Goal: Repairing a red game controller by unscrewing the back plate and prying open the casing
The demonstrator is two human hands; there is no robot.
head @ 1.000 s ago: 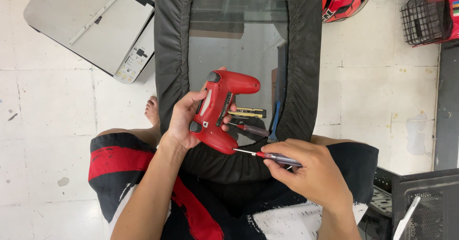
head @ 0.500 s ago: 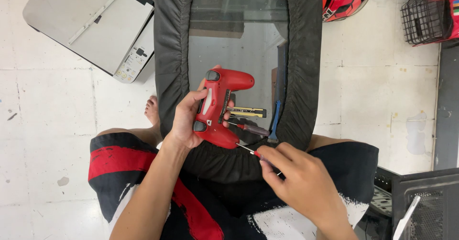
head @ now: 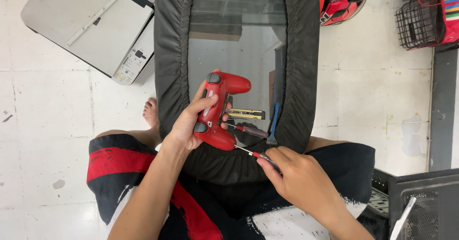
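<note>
At frame centre, my left hand [head: 189,127] grips the red controller [head: 217,108], fingers wrapped round it, long axis upright. My right hand [head: 299,180], lower right, pinches a screwdriver [head: 256,154]. Its shaft slants up-left; the tip meets the controller's lower end.

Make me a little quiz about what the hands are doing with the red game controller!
1. True or false: the left hand holds the red game controller.
2. What does the right hand hold? A) small screwdriver B) hammer C) scissors
3. Where does the screwdriver tip touch?

Key
1. True.
2. A.
3. The controller's lower end, the grip nearest the person.
</note>
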